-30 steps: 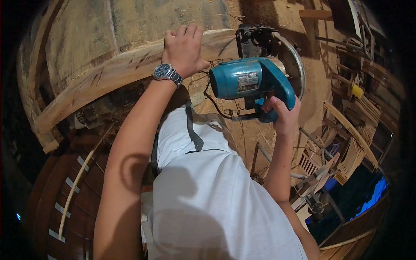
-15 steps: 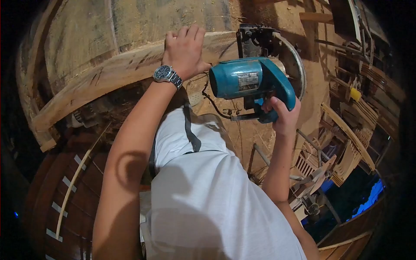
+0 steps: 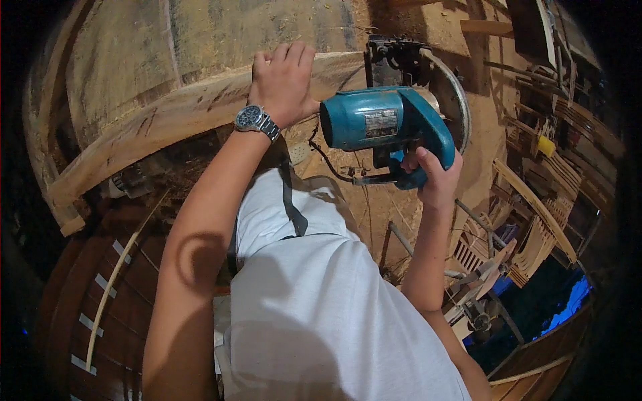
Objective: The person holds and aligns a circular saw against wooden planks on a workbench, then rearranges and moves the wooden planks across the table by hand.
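Observation:
My right hand [image 3: 438, 175] is wrapped around the rear handle of a teal circular saw [image 3: 364, 119]. Its black base plate [image 3: 386, 63] sits at the right end of a curved wooden beam [image 3: 150, 137], which runs along the front edge of the bench. The blade guard [image 3: 460, 110] is to the right of the motor. My left hand [image 3: 284, 83], with a metal watch on the wrist, grips the beam just left of the saw. Its fingers bend over the far side and the thumb points toward the motor housing. The fingertips are partly hidden.
A worn bench top [image 3: 234, 37] dusted with sawdust lies beyond the beam. The saw's black cord [image 3: 329, 160] hangs near my body. Slatted wooden pieces [image 3: 542, 234] are stacked at the right. Dark brown panels [image 3: 127, 321] with pale labels stand at the lower left.
The saw and both hands appear almost in the same place, shifted very slightly left along with the whole view. The grip of each hand is unchanged.

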A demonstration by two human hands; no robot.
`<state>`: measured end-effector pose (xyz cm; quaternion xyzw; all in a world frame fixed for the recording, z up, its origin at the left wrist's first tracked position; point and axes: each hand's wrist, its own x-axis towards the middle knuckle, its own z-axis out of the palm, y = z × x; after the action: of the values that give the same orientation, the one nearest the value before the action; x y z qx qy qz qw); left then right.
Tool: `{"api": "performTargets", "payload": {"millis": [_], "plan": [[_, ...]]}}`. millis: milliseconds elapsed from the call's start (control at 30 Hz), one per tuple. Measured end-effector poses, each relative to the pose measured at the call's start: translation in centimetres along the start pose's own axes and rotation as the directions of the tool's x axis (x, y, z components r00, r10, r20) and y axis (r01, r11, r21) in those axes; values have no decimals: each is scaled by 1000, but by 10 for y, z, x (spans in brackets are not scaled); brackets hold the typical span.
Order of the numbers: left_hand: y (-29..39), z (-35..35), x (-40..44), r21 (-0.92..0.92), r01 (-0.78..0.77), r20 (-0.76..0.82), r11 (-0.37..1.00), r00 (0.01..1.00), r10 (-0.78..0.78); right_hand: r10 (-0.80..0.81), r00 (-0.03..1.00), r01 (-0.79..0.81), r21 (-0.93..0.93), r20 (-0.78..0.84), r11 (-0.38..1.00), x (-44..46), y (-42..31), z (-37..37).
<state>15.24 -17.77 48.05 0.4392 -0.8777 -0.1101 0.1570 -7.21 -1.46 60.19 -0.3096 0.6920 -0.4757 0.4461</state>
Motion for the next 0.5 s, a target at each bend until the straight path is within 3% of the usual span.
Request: {"api": "performTargets", "payload": {"millis": [500], "plan": [[3,-3,-5,-70,24,35,997,999,-21,-7,999,5,63,31,998,3,0,0]]}}
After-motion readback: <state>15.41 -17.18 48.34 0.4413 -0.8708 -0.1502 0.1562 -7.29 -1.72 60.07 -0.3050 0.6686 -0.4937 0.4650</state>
